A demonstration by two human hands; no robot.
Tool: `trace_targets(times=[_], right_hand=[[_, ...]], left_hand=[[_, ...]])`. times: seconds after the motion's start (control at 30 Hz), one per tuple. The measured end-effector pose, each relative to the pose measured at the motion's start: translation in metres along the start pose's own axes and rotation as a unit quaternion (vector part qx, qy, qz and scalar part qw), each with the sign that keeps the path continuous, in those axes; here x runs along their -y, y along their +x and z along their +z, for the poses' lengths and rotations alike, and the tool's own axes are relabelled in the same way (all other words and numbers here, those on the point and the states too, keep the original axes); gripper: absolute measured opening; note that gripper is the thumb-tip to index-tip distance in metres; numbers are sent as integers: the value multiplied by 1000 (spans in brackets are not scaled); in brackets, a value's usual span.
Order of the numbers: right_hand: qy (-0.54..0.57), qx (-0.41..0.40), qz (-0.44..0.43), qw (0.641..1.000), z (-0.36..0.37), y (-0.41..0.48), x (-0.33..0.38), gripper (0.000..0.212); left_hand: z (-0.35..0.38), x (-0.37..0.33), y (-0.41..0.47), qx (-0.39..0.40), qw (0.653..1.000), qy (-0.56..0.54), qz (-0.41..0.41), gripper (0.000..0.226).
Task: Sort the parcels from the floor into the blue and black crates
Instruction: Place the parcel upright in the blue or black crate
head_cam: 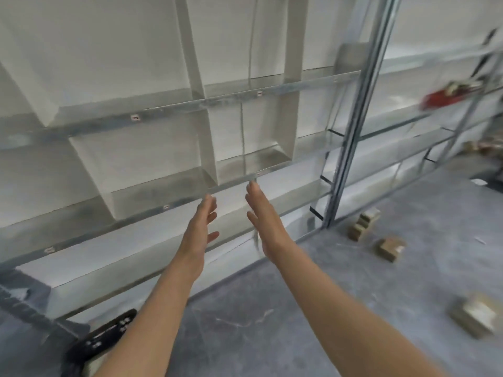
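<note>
Shelving (245, 178): I am facing empty metal shelves; no blue crate showing.
Black crate (100, 341): probably that dark thing lying low at my left.
Parcels (390, 247): lying scattered on the floor, well right of me.
Hands: I am holding my left hand (200, 227) and right hand (265, 221) out empty, fingers spread apart; I should be turning right and stooping for the nearest parcel.

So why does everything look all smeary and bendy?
In the head view, motion blur smears the parcels on the floor and the red thing on the shelf; the wide lens tilts and bends the shelves; the left hand and right hand, both empty and open, look sharper; lighting is soft, without hard shadows.
</note>
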State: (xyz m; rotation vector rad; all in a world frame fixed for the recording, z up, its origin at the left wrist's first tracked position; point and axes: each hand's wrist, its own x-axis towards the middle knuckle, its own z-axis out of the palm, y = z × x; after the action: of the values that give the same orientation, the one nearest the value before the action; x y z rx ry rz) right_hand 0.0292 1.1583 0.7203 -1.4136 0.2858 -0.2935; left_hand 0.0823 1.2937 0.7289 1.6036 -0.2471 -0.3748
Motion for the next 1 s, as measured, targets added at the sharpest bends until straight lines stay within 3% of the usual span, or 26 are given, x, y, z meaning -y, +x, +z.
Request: trace_targets(times=[0.17, 0.33, 0.47, 0.57, 0.73, 0.93, 1.0], right_hand=[[7, -89, 2, 996, -122, 2, -4, 81], [26, -157, 24, 987, -237, -3, -13, 78], [40, -219, 42, 974, -318, -17, -17, 78], [53, -256, 38, 965, -368, -27, -19, 61], [74, -324, 43, 942, -437, -33, -29, 72], [84, -390, 63, 915, -518, -7, -45, 67], [84, -407, 75, 907, -548, 12, -54, 63]], left_hand=[[130, 8, 23, 96, 995, 9, -22, 49], [248, 23, 50, 176, 983, 29, -41, 61], [335, 30, 59, 233, 970, 37, -61, 56], [389, 37, 65, 269, 959, 45, -79, 56], [467, 53, 83, 318, 940, 83, -90, 64], [555, 77, 132, 364, 920, 90, -113, 44], [585, 88, 159, 374, 914, 96, -121, 51]])
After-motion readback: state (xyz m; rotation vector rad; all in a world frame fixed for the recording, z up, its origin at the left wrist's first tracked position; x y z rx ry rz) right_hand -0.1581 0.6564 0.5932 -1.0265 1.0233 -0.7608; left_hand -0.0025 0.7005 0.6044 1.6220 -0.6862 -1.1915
